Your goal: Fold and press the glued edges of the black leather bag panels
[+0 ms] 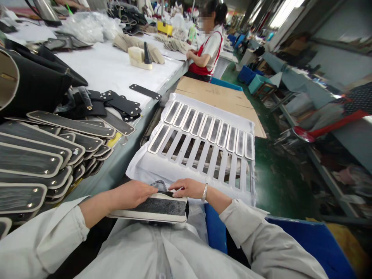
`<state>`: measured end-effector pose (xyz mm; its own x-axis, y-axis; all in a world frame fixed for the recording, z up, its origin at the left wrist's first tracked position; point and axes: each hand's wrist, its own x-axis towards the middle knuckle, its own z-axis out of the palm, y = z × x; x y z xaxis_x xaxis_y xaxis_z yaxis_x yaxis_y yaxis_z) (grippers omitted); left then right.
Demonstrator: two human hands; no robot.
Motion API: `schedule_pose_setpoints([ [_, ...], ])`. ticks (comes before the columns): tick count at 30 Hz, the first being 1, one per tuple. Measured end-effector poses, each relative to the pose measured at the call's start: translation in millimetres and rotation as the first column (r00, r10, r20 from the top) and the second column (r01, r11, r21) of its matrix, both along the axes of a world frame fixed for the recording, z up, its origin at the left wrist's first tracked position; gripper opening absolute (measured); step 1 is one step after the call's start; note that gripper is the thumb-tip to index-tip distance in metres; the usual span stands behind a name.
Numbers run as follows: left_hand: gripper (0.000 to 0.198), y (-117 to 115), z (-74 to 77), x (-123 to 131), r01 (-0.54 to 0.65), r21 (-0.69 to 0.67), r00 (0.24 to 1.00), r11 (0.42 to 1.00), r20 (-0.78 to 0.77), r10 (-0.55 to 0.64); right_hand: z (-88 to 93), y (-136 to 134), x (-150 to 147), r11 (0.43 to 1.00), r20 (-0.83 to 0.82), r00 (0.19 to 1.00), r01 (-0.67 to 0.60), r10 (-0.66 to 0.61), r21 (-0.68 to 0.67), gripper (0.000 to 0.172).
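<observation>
A long grey panel with a white border (162, 207) lies across my lap, with dark material along its far edge. My left hand (132, 195) grips its left part, fingers pressed together along the far edge. My right hand (188, 189), with a bracelet at the wrist, pinches the far edge near the panel's right end, thumb toward me. What lies under the fingers is partly hidden. Just beyond my hands, a white sheet with slots (139, 164) carries a row of similar grey strips with white borders (206, 128).
Left on the white table (107, 68) are piled grey straps with studs (31, 155), black pieces (122, 104) and a black bag (31, 81). Cardboard (221, 97) lies beyond the slotted sheet. A co-worker in a red apron (203, 62) stands by the table. Blue bins (305, 244) are at right.
</observation>
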<state>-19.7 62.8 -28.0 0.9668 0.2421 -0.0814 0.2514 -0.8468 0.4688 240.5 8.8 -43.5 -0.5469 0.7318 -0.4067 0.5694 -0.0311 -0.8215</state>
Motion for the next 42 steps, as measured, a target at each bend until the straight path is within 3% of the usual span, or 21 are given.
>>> schedule_pose_setpoints([
  [3, 0.035, 5, -1.9, -17, 0.020, 0.035, 0.998, 0.999, -0.063, -0.018, -3.9, 3, -6, 0.994, -0.070, 0.995, -0.072, 0.067, -0.077, 0.043],
  [6, 0.036, 4, -3.5, -19, 0.063, 0.057, 0.996, 0.996, -0.061, -0.059, -4.4, 5, -15, 0.985, -0.066, 0.991, -0.127, 0.120, -0.113, 0.047],
  [16, 0.040, 1, -6.2, -18, 0.175, 0.147, 0.984, 0.974, 0.004, -0.178, -8.5, 10, -37, 0.975, -0.052, 0.977, -0.209, 0.205, -0.080, 0.050],
  [25, 0.035, 17, -3.8, -31, 0.116, 0.061, 0.993, 0.991, -0.021, -0.115, -1.1, 16, -52, 0.983, -0.013, 0.986, -0.169, 0.168, -0.066, 0.057],
  [30, 0.040, 18, -7.5, -48, 0.080, 0.084, 0.997, 0.993, -0.022, -0.078, 2.5, 19, -60, 0.979, 0.059, 0.978, -0.197, 0.199, -0.048, 0.051],
  [37, 0.041, 17, -4.3, -46, 0.082, 0.082, 0.997, 0.993, -0.015, -0.081, 7.3, 23, -83, 0.969, 0.136, 0.963, -0.240, 0.231, 0.054, 0.046],
  [42, 0.037, 27, -10.3, -75, 0.020, 0.038, 0.998, 0.999, 0.066, -0.022, 8.5, 28, -91, 0.972, 0.169, 0.961, -0.229, 0.218, 0.051, 0.049],
])
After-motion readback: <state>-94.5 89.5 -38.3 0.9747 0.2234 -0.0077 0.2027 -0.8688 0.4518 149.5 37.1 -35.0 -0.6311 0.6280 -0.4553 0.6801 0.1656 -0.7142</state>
